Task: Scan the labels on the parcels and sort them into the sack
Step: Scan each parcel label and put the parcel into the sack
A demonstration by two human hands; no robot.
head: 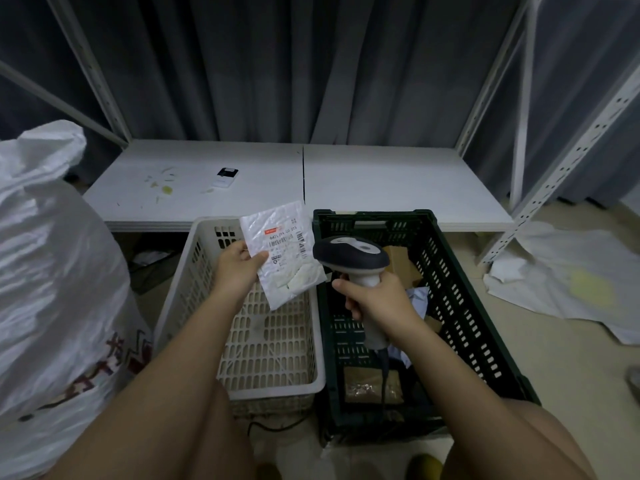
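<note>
My left hand (239, 268) pinches a flat white bubble-mailer parcel (285, 252) by its left edge, label side up, above the white basket (194, 289). My right hand (372, 297) grips the handle of a grey and black barcode scanner (349, 256), whose head sits just right of the parcel's label, over the dark green crate (457, 299). More parcels, brown and pale, lie in the crate (372, 384). The big white woven sack (52, 271) stands at the left.
A low white shelf board (381, 181) runs behind the baskets, with a small black and white device (227, 176) on it. White metal rack posts (568, 161) rise at the right. Crumpled white sheeting (571, 282) lies on the floor at the right. My knees fill the bottom.
</note>
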